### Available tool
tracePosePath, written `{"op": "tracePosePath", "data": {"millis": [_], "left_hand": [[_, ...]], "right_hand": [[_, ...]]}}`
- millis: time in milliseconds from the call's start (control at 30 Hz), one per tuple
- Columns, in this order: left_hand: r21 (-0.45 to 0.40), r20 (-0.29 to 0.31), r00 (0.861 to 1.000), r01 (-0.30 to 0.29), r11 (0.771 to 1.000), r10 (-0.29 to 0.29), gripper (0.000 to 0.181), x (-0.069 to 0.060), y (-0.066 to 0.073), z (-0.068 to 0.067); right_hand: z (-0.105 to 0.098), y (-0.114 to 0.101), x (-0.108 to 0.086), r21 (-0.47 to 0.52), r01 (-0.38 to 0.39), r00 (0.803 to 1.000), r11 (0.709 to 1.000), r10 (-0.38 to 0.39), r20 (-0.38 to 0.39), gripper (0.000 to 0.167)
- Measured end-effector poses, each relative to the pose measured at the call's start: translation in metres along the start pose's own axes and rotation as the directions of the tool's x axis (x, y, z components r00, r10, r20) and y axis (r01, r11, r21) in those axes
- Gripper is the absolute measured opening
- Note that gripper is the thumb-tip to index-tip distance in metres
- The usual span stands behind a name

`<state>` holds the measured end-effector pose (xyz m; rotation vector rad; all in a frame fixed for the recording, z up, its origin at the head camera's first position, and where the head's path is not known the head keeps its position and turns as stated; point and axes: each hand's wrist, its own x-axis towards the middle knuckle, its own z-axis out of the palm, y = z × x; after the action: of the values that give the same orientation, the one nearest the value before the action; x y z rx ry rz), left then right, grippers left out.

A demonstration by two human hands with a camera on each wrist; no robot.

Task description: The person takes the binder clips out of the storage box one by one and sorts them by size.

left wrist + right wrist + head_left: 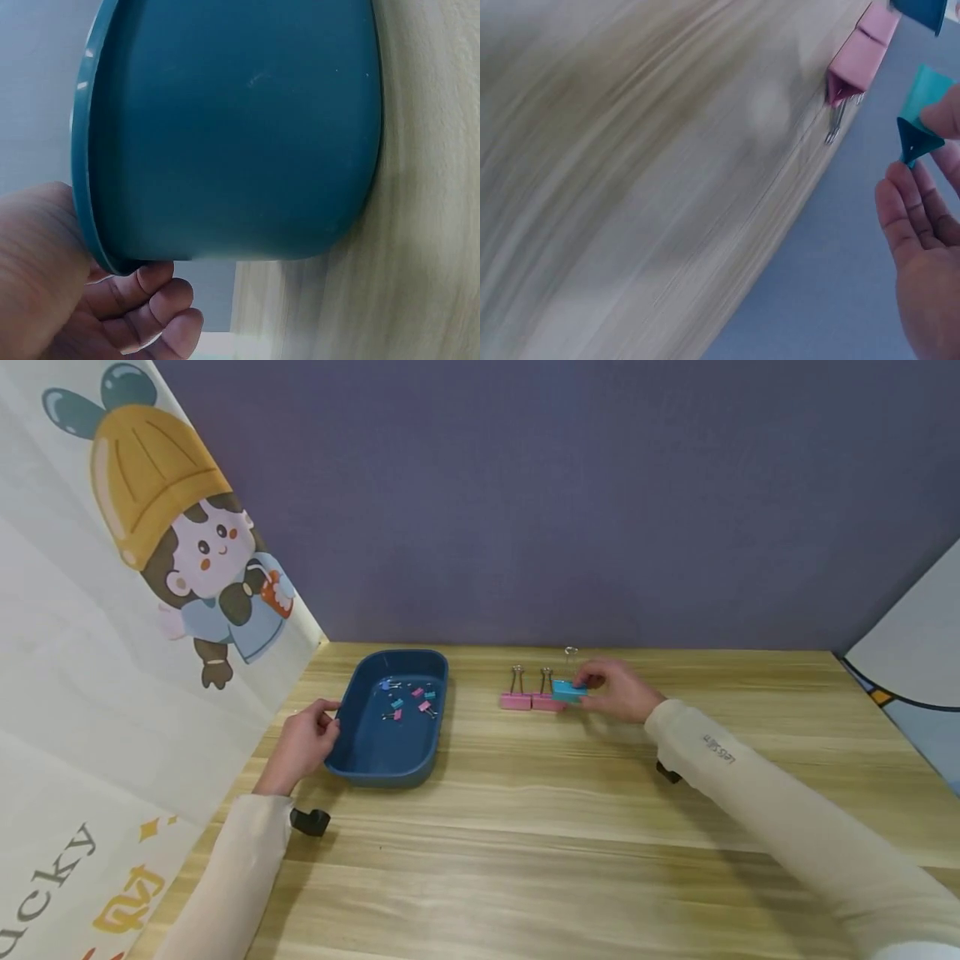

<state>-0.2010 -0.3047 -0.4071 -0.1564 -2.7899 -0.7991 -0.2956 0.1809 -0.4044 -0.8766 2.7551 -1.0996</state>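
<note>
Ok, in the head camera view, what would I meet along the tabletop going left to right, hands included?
Left hand → blue tray with small clips inside → left pink binder clip → right pink binder clip → teal binder clip → right hand holding that teal clip.

Between the sleeves, a hand could cross the middle of the tabletop from the front edge and enter the gap between the tray and the pink clips. The wall bars the back edge. The tray obstructs the back left corner; the right hand blocks access to the pink clips from the right edge.
</note>
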Motion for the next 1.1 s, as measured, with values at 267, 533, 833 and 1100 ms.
{"op": "tracePosePath", "data": {"millis": [267, 533, 833, 1100], "left_hand": [[0.015, 0.007, 1.000, 0.018, 1.000, -0.019, 0.029, -0.001, 0.000, 0.001], [0.004, 0.014, 0.999, 0.034, 0.999, -0.034, 0.029, -0.002, 0.001, 0.001], [-0.005, 0.017, 1.000, 0.024, 1.000, -0.024, 0.027, -0.002, 0.002, -0.001], [-0.015, 0.012, 1.000, 0.018, 1.000, -0.018, 0.027, -0.002, 0.001, 0.000]], "right_hand": [[-0.012, 0.020, -0.013, -0.046, -0.069, 0.998, 0.997, 0.069, 0.006, 0.017], [-0.009, 0.035, -0.015, -0.074, -0.095, 0.993, 0.993, 0.099, 0.057, 0.018], [-0.001, 0.049, -0.004, -0.077, -0.107, 0.989, 0.991, 0.113, 0.091, 0.016], [0.001, 0.045, 0.006, -0.096, -0.157, 0.980, 0.983, 0.167, 0.112, 0.018]]}}
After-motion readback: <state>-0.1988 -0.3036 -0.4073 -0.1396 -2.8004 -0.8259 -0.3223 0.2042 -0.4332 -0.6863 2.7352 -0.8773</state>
